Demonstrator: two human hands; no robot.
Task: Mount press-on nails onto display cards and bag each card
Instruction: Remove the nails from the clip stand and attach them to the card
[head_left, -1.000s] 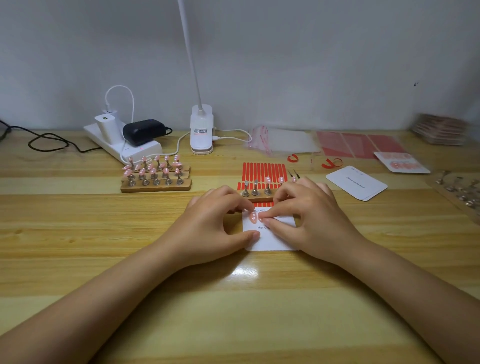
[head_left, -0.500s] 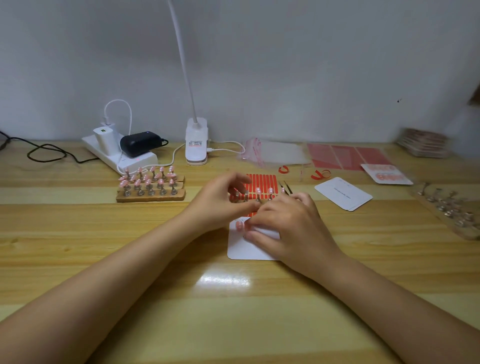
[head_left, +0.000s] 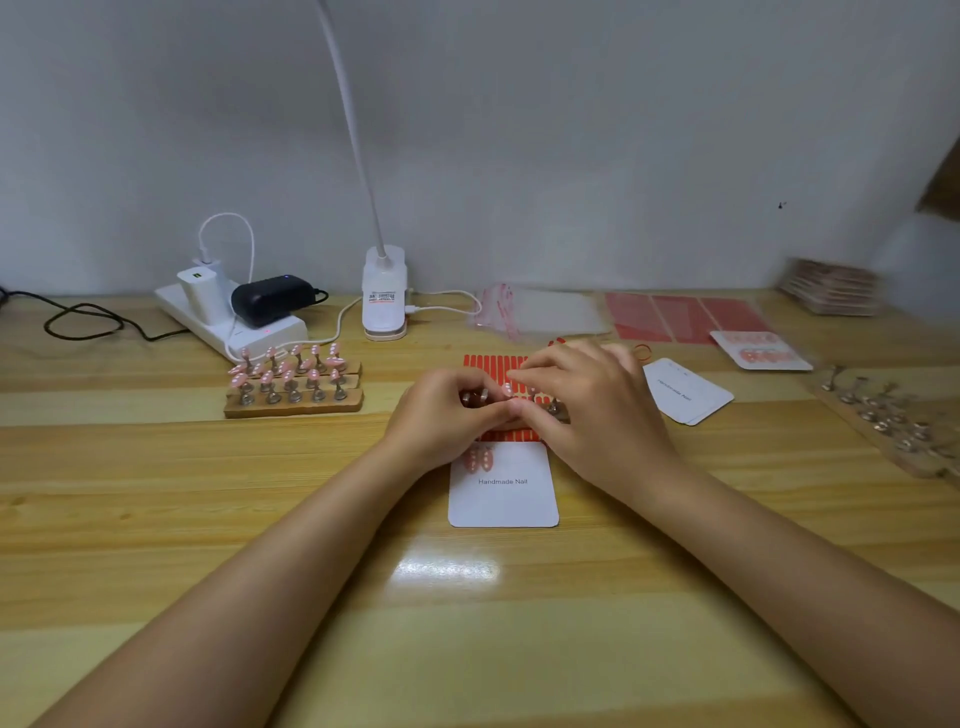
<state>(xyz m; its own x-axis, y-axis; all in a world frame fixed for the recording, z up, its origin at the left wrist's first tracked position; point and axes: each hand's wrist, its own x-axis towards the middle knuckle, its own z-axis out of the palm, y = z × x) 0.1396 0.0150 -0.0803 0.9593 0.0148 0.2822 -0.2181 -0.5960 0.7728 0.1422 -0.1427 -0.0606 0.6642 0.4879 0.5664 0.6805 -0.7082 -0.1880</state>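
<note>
Along the back of the wooden counter, against a plain grey wall, I see a white power strip with a white charger and a black adapter plugged in, and a white clip lamp whose thin neck rises out of frame. Clear bags and red sheets lie to the right of the lamp, with a bagged card beside them and a blurred stack in the far right corner. A wooden stand on the left carries two rows of pink nails on metal posts. A few blank white cards lie to the right of my hands, and loose metal posts are scattered near the right edge.

Both hands meet over the red adhesive strip sheet in the middle. My left hand has its fingers curled, and my right hand is curled toward it, fingertips touching; they seem to pinch something small between them, but I cannot tell what, since the fingers hide it. Just nearer to me than the hands lies the display card, flat on the counter, printed "Handmade Nail". Pink nails sit at its upper left corner, partly under my left hand's heel.
</note>
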